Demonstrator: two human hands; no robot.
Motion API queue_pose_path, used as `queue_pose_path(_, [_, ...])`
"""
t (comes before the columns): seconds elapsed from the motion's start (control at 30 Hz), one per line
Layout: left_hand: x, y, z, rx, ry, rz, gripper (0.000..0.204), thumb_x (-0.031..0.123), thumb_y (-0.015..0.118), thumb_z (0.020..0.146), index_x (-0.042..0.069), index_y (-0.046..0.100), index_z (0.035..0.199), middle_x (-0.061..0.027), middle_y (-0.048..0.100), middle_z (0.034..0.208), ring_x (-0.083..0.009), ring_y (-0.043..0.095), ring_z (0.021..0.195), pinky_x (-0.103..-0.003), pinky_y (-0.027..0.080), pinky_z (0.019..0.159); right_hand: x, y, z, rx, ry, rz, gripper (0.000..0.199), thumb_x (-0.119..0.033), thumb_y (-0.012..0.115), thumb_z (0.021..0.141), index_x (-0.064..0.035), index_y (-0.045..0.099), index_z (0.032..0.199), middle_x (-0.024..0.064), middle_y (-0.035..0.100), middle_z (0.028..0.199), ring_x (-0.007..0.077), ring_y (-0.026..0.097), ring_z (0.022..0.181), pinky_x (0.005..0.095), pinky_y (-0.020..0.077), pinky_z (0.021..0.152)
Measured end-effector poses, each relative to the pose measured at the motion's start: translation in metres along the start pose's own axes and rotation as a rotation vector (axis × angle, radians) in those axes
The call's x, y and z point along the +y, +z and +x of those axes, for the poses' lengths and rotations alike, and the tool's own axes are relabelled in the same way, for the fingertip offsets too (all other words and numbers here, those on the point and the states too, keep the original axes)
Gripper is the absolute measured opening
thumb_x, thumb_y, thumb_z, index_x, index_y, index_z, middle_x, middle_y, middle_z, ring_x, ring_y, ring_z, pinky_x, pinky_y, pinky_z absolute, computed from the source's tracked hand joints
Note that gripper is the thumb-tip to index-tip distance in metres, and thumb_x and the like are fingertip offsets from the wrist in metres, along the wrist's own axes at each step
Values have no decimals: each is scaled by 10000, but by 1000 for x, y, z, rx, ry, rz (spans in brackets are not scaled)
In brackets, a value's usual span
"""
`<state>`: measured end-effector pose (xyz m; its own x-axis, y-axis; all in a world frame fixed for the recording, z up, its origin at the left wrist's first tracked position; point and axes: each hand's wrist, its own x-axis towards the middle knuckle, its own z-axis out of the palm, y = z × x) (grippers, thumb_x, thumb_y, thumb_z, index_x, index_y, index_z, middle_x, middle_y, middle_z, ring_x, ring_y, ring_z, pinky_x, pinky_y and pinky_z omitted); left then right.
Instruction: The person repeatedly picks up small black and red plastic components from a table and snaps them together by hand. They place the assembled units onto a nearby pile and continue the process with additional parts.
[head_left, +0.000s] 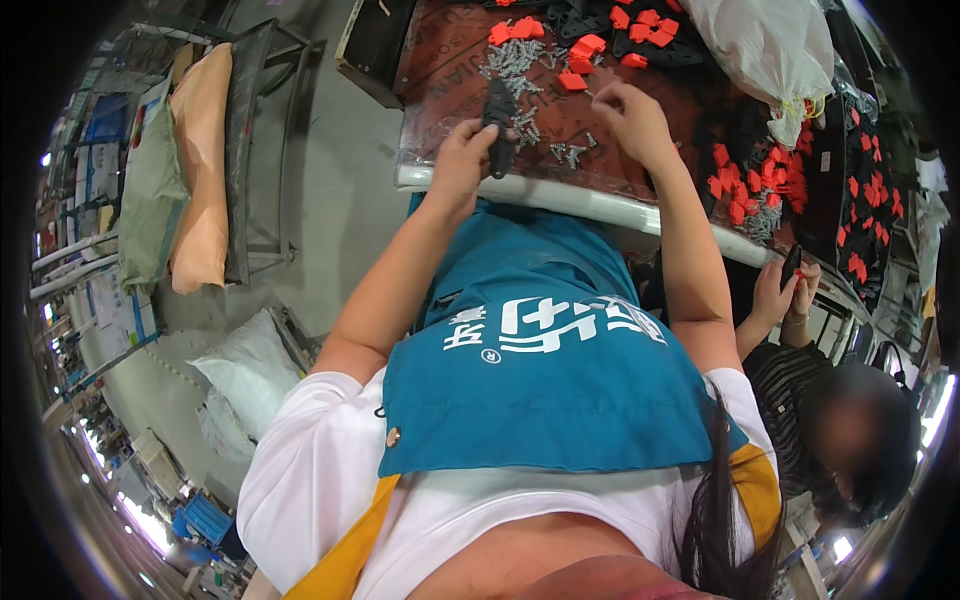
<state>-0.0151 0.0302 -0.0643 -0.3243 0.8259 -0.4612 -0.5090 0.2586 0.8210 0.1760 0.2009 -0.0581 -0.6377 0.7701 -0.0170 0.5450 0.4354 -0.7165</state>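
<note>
Nearest the camera, a white shirt and a teal apron (540, 390) are filling the lower middle of the view, with both bare forearms reaching away toward the far surface (640, 150), a dark reddish top with a pale rounded near edge. On the left, the left hand (462, 160) is closing around a black plastic part (498, 128), holding it upright just above that near edge. On the right, the right hand (632, 120) is hovering over loose silver screws (565, 152) with its fingers curled downward as if pinching; whether a screw is already gripped cannot be told. A larger heap of screws (515, 58) is lying farther off, beside scattered red plastic pieces (580, 48) and more black parts. A white plastic bag (765, 45) is resting at the far right. At the right edge, another person's hands (785, 290) are holding a small dark object, near further red pieces (755, 180). Judging from these positions, the step in hand appears to be collecting a screw for the held part; the next move would call for bringing the screw across to the part and aligning it carefully, since the fastener is small.
</note>
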Motion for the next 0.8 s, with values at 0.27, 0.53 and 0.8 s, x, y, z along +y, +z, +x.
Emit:
queue_pose_path(0.27, [-15,-24,-3,43,-36,-78,117,192,546,927,94,547,991,4,651,897,-28,477,647,-216,475,640,-2,48,-22,-77,-234,-320,84,-99,640,752,-72,634,831,104,600,833,304,549,878,422,455,790])
queue_pose_path(0.53, [-10,-23,-2,25,-27,-89,103,200,542,931,111,548,983,13,658,896,-26,514,665,-212,470,647,7,58,-21,-16,-204,-357,132,-100,646,729,-97,633,860,90,603,829,307,550,859,423,458,751])
queue_pose_path(0.8, [-13,-22,-5,26,-50,-79,107,199,539,932,109,542,990,2,664,910,-37,552,695,-223,482,668,0,66,-28,32,-248,-449,162,-91,664,724,-120,631,881,72,581,871,291,536,889,418,443,763])
